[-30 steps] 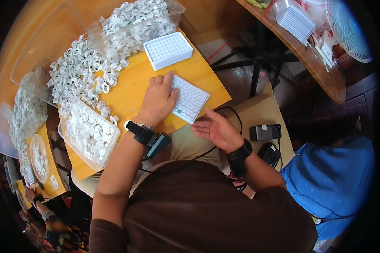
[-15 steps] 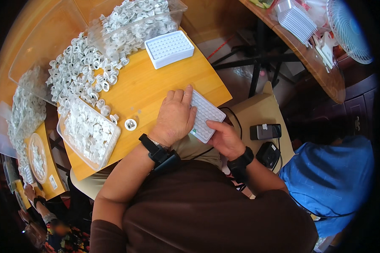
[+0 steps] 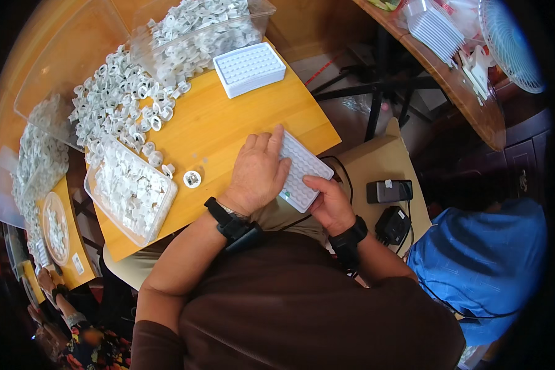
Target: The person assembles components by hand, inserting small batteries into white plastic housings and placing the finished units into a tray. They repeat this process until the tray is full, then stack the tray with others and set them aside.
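A white plastic tray (image 3: 302,168) with rows of round pockets is held tilted at the table's near right edge. My left hand (image 3: 257,169) lies over its left side, fingers stretched along the edge and thumb on the surface. At the lower right corner my right hand (image 3: 332,203) grips the tray, thumb on top and the other fingers underneath. A small green spot shows on the tray near its lower left corner. To the left, a single round white part (image 3: 192,179) with a metallic centre lies on the yellow wooden table (image 3: 228,117).
A stack of white trays (image 3: 250,69) stands at the table's back right. White plastic parts lie in a heap (image 3: 117,98), a back bin (image 3: 203,37) and a clear box (image 3: 132,194). Right are a cardboard box (image 3: 376,160) and black device (image 3: 388,192). Another person's arm (image 3: 61,299) shows far left.
The view has shifted slightly. Both hands keep their hold on the tray, and my right hand has moved a little at its corner.
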Motion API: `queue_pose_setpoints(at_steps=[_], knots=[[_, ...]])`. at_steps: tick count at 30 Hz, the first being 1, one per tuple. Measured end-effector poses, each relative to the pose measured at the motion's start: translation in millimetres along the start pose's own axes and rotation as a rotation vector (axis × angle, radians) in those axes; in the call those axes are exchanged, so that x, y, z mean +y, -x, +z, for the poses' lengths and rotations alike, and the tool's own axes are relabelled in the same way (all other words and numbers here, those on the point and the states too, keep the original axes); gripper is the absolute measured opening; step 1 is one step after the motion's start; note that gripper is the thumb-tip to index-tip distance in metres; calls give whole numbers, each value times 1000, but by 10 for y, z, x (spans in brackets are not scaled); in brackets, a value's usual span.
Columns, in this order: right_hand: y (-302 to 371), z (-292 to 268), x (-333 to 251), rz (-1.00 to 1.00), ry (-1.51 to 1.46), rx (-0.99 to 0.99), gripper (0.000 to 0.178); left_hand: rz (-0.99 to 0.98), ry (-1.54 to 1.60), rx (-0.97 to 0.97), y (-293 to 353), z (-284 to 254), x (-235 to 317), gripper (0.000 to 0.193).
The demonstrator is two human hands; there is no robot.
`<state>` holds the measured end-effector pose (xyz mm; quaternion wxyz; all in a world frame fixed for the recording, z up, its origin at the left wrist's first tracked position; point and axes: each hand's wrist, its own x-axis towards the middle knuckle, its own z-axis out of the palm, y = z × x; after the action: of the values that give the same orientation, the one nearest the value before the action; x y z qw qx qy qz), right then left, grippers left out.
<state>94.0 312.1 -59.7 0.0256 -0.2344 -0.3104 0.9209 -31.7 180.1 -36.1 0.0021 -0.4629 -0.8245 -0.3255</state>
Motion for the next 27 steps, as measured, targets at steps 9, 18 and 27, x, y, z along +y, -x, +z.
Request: queue_pose_setpoints(at_steps=[9, 18, 27], knots=[[-24, -36, 13, -36, 44, 43, 46, -324, 492, 156, 203, -456, 13, 46], [-21, 123, -54, -84, 84, 54, 42, -37, 112, -32, 279, -413, 202, 38], [-85, 196, -219, -79, 192, 40, 43, -40, -31, -58, 137, -359, 277, 36]])
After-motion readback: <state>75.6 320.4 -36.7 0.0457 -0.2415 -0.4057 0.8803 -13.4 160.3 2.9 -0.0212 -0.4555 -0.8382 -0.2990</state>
